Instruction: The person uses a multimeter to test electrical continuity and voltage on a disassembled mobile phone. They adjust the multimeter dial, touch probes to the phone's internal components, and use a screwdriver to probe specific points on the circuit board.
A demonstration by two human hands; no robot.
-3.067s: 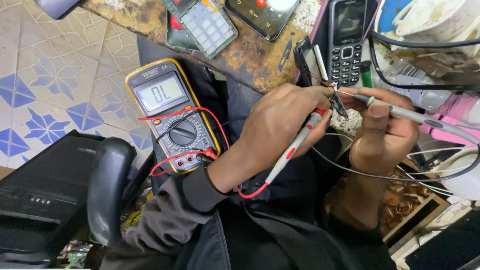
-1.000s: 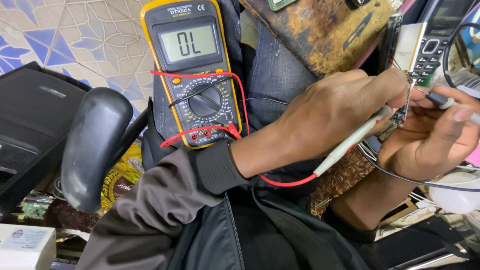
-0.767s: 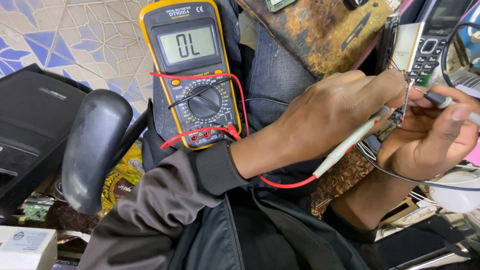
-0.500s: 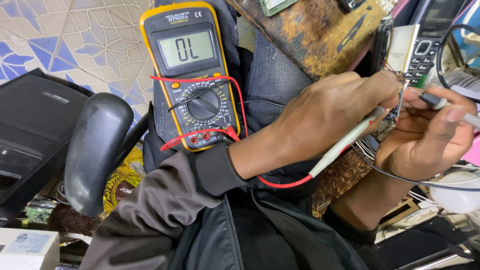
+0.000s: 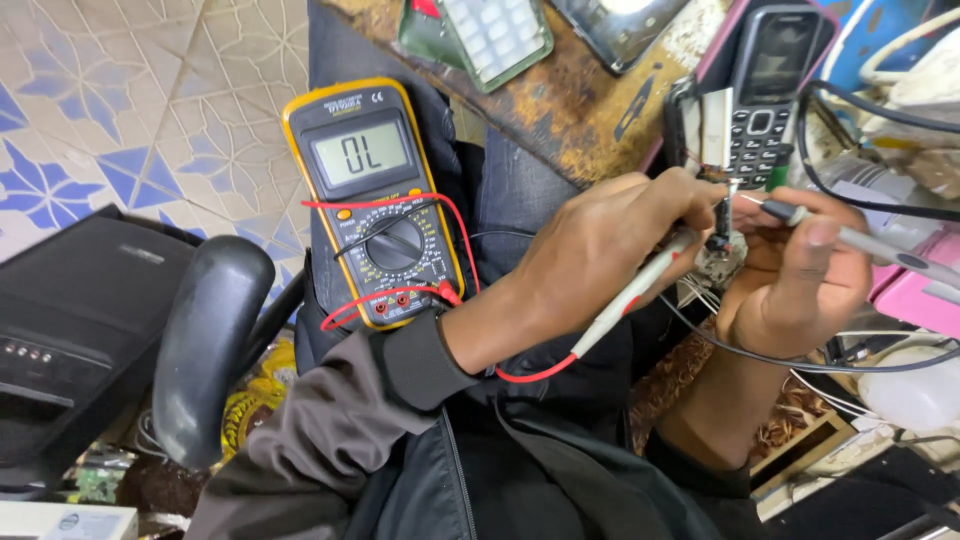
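Our left hand [image 5: 600,250] pinches the red probe [image 5: 640,292] and our right hand [image 5: 800,270] the black probe [image 5: 860,240], both tips on the small part [image 5: 722,215] right of the yellow multimeter [image 5: 375,200]. We judge we're mid-test; next, steadier contact.

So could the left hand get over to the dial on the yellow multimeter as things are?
Probably yes, but not freely: the left hand grips the red-lead probe. The dial faces up on the multimeter beside that forearm, with only thin red leads draped over it.
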